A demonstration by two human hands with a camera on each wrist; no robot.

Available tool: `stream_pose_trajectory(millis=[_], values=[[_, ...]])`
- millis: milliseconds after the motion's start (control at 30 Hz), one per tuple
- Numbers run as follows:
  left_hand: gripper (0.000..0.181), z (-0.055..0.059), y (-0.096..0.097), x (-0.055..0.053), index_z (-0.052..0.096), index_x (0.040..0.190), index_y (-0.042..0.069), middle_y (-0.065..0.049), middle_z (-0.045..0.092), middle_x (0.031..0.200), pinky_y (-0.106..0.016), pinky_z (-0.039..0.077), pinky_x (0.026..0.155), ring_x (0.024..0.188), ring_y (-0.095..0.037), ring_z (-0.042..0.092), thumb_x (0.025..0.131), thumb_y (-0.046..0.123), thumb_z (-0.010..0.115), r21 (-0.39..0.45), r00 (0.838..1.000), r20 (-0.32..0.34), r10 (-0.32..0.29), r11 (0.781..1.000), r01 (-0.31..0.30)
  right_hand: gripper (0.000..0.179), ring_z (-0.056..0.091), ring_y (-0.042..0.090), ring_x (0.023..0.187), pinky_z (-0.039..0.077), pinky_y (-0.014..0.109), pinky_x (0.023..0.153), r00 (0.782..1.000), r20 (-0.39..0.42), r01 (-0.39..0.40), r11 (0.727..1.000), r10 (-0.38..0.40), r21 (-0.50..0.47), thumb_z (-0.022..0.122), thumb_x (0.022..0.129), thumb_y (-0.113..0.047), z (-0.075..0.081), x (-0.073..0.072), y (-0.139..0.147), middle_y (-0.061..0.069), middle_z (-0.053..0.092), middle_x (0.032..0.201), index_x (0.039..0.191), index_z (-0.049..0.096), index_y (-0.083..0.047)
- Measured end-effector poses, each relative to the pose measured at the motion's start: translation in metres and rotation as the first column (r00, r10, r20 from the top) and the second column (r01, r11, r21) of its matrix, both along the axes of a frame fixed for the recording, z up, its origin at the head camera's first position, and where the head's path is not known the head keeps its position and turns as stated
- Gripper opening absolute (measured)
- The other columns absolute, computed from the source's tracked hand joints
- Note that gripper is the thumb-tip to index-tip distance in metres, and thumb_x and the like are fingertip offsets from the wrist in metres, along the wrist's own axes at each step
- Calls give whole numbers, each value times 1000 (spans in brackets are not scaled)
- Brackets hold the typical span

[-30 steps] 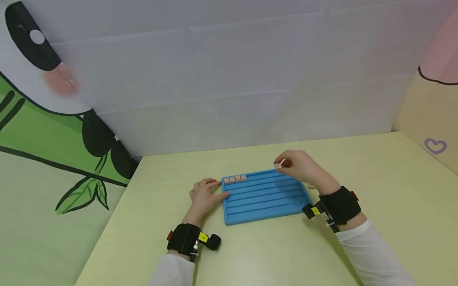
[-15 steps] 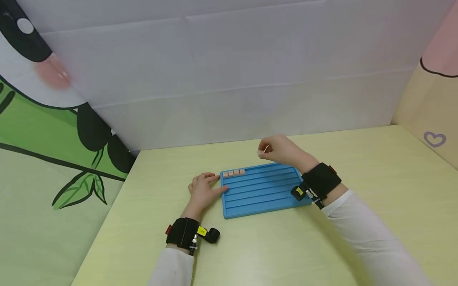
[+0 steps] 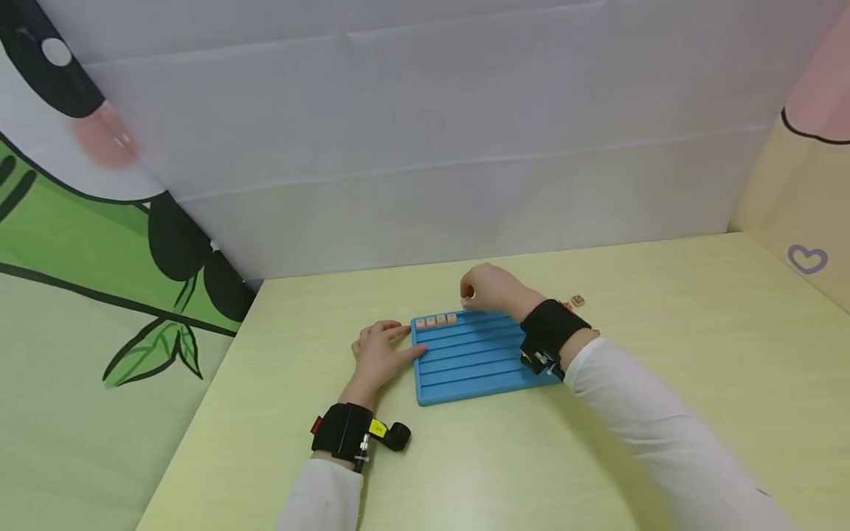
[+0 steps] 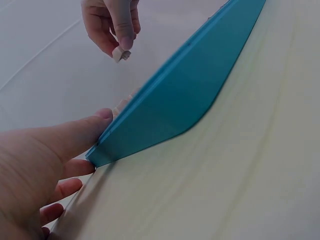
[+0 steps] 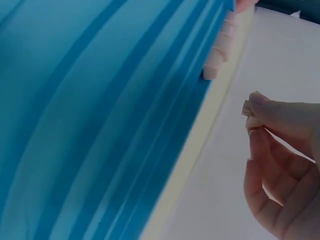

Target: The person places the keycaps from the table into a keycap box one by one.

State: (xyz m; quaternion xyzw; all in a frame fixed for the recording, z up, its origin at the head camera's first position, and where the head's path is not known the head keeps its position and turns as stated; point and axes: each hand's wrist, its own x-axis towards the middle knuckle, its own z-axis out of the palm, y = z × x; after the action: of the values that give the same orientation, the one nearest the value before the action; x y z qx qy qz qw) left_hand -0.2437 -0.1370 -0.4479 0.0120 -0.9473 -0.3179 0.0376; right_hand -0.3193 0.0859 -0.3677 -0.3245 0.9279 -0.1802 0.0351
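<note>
Pinching a small pale tile [image 4: 120, 54] between thumb and fingertips in the right grip [image 3: 491, 287], clamped together on that one piece. Holding it raised near the far long edge of a blue tray [image 3: 485, 372], apart from the surface in both wrist views. Showing faint marks on the tile, too small to read. Casting shade over the grooved face of the tray, below the right grip and reaching from there back toward the body.

Facing, just left of the right grip, a row of four tiles [image 3: 436, 321] seated side by side in the farthest groove, close to the tray's left end. Resting the left grip [image 3: 378, 361] against that same end, thumb and forefinger spread apart from each other, touching the edge near the far corner. Including, to the right of the right grip, loose brownish pieces [image 3: 578, 300] on the table [image 3: 478, 472], partly hidden behind the wrist.

Wearing black wristbands [image 3: 341, 431] just behind both grips, with white sleeves [image 3: 664, 413] farther back. Working before a creased pale backdrop [image 3: 398, 162], beyond both grips. Displaying a green cartoon panel [image 3: 60, 228] well to the left of the left grip, and a purple heart outline [image 3: 790, 259] far to the right of the right grip.
</note>
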Motion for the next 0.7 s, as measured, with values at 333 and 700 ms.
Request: stream_pose_trajectory(millis=[333,700], values=[[57,-1,1,0,62,126,8,-11,49,134,-54,18,100,127,-38,32,80,41,73,-1,1000,-9,-11,1000,11,10,57,22,77,48,37,75,1000,-1,-2,996,2,93,62,87,-7,-17,0,-6,9,67,89,89,71,-5],[57,1,2,2,62,126,7,-12,49,134,-54,18,100,127,-39,31,80,40,73,4,1000,3,-6,1000,6,8,54,20,70,47,35,69,998,-50,31,988,-24,149,62,87,-7,-23,3,-12,9,68,86,85,70,-5]])
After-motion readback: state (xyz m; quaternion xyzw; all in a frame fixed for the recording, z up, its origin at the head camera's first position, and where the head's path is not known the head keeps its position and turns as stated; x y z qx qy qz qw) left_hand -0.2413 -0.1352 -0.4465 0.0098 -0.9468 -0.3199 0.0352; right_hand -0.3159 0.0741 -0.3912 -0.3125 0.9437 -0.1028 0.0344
